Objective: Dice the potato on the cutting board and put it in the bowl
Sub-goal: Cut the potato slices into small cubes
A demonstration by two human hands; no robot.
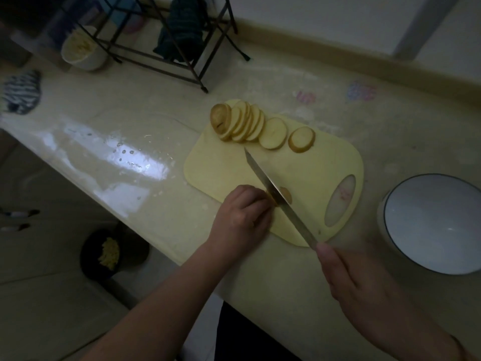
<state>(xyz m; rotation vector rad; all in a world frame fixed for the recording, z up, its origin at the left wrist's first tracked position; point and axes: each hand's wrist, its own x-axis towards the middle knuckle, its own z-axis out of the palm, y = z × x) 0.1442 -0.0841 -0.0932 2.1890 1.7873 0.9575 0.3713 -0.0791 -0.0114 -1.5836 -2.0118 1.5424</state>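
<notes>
Dim, wet counter (125, 152). On cutting board (320, 162): firm, slippery potato slices (250, 123). Left hand (242, 214) curled, pinching one slice (282, 195); right hand (348, 280) gripping knife (276, 194). Bowl (432, 222) beside, apart.

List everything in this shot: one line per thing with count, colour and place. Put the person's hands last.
cutting board: one, pale yellow, on the counter, centre
potato slices: a leaning row plus two lying flat, yellow with brown skin, far end of the board
potato piece: one, yellow-brown, under the knife by the left hand
knife: one, steel blade, slanting across the board
bowl: one, white with dark rim, right of the board, nothing seen inside
counter: one, cream, glossy
wire rack: one, black, back of the counter
tub: one, white, holds something yellowish, back left
left hand: steadies the potato piece
right hand: holds the knife handle
</notes>
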